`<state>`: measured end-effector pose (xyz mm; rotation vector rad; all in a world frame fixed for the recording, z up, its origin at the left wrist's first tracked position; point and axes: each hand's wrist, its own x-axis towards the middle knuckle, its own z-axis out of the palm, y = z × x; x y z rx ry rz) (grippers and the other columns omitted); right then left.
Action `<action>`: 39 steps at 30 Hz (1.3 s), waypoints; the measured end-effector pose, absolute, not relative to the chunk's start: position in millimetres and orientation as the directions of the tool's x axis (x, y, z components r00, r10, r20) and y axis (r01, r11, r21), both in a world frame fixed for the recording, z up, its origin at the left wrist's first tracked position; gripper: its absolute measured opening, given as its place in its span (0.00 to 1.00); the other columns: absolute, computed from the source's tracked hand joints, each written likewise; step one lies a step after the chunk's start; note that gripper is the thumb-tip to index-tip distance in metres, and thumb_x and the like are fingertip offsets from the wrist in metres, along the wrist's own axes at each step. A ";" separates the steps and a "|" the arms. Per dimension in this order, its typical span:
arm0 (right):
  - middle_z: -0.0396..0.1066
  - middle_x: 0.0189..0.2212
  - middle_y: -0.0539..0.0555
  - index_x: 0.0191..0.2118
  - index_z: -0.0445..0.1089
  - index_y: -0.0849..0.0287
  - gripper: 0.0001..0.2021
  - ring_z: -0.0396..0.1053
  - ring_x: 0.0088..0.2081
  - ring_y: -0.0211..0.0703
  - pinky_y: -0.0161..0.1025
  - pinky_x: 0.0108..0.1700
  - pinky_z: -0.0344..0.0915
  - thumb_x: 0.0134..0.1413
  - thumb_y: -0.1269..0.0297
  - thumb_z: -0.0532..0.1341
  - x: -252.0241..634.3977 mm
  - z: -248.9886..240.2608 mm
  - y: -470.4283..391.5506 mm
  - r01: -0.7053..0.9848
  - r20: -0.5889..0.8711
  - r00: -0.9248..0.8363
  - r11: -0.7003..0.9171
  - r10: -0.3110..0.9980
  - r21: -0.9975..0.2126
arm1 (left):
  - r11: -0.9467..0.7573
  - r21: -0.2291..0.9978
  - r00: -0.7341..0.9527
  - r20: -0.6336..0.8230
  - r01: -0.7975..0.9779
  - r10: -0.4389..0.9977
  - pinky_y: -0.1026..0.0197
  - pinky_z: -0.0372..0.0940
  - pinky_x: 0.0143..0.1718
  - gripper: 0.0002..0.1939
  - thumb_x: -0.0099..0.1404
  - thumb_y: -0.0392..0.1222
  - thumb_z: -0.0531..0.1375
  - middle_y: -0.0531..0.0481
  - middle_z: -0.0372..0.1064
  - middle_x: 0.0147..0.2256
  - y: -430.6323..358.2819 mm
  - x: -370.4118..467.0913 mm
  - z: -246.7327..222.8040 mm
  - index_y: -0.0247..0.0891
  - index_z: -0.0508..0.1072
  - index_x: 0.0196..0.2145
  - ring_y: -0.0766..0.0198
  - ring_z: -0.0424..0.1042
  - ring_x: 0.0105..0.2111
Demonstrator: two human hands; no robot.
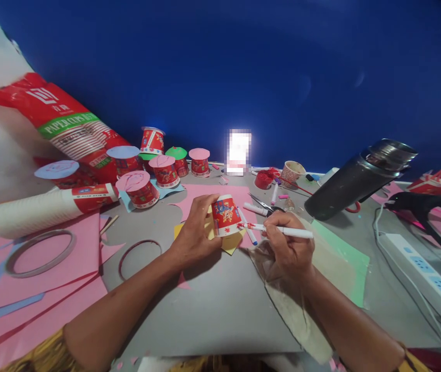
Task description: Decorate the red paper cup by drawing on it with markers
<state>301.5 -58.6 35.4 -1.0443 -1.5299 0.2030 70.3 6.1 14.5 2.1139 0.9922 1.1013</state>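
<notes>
A red and white printed paper cup [226, 214] is gripped at its side and rim by my left hand [197, 232], held tilted above the table. Red markings show on its white band. My right hand [292, 248] pinches a white marker [295, 232] like a pen, its red tip close to the cup's white band; I cannot tell whether they touch. Beneath the cup lie yellow paper [232, 245] and a marker with a blue end [253, 235]. Scissors [262, 203] lie just behind my right hand.
Several paper-topped cups [138, 188] stand at the back left beside a cup stack [34, 209] and a tape ring [40, 252]. A black thermos [360, 178] leans at the right, near a power strip [422, 268]. A beige cloth [301, 325] lies under my right arm.
</notes>
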 end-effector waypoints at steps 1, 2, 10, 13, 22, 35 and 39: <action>0.76 0.27 0.48 0.33 0.73 0.53 0.08 0.74 0.27 0.41 0.39 0.30 0.71 0.67 0.67 0.61 301.5 35.4 -58.3 0.488 0.696 0.117 0.570 0.709 -0.662 | -0.577 0.737 0.392 0.443 0.353 0.806 0.38 0.73 0.61 0.44 0.59 0.37 0.69 0.40 0.59 0.66 6.2 70.1 14.2 0.49 0.58 0.69 0.44 0.66 0.65; 0.76 0.27 0.48 0.34 0.73 0.54 0.08 0.74 0.27 0.41 0.39 0.30 0.70 0.66 0.67 0.61 301.6 35.3 -58.1 0.487 0.686 0.117 0.561 0.718 -0.670 | -0.581 0.733 0.394 0.447 0.353 0.803 0.39 0.73 0.61 0.43 0.59 0.36 0.69 0.40 0.59 0.66 6.4 70.0 13.8 0.49 0.58 0.69 0.44 0.66 0.65; 0.76 0.28 0.48 0.34 0.73 0.54 0.08 0.74 0.28 0.41 0.38 0.31 0.71 0.66 0.67 0.61 301.4 37.5 -58.5 0.488 0.661 0.084 0.548 0.745 -0.679 | -0.597 0.723 0.398 0.463 0.347 0.792 0.38 0.73 0.61 0.41 0.62 0.41 0.70 0.39 0.59 0.65 5.8 71.4 14.4 0.47 0.58 0.68 0.44 0.66 0.65; 0.76 0.28 0.49 0.33 0.73 0.54 0.08 0.73 0.28 0.41 0.38 0.31 0.70 0.66 0.65 0.61 301.1 38.0 -58.3 0.502 0.654 0.077 0.538 0.752 -0.677 | -0.587 0.729 0.394 0.453 0.353 0.800 0.38 0.73 0.61 0.41 0.62 0.42 0.70 0.39 0.60 0.65 5.3 71.5 15.5 0.47 0.59 0.68 0.44 0.67 0.65; 0.74 0.25 0.48 0.32 0.73 0.53 0.08 0.71 0.26 0.41 0.39 0.31 0.70 0.65 0.66 0.62 302.1 38.7 -56.1 0.503 0.653 0.138 0.515 0.745 -0.694 | -0.593 0.725 0.406 0.454 0.351 0.794 0.37 0.73 0.61 0.43 0.61 0.39 0.70 0.39 0.60 0.65 6.9 70.6 14.5 0.49 0.58 0.69 0.43 0.66 0.65; 0.74 0.25 0.47 0.31 0.73 0.54 0.08 0.71 0.26 0.40 0.37 0.30 0.69 0.63 0.67 0.62 302.7 42.0 -56.6 0.505 0.654 0.108 0.525 0.749 -0.685 | -0.586 0.730 0.414 0.440 0.352 0.797 0.38 0.73 0.62 0.43 0.61 0.39 0.70 0.39 0.59 0.66 6.1 70.5 15.8 0.48 0.58 0.69 0.43 0.66 0.66; 0.74 0.25 0.47 0.31 0.73 0.54 0.07 0.71 0.25 0.40 0.37 0.30 0.68 0.63 0.67 0.63 303.6 40.6 -56.8 0.496 0.651 0.151 0.513 0.744 -0.701 | -0.578 0.738 0.408 0.435 0.349 0.802 0.37 0.72 0.63 0.43 0.60 0.38 0.69 0.39 0.59 0.66 7.2 71.0 14.3 0.48 0.58 0.69 0.43 0.66 0.66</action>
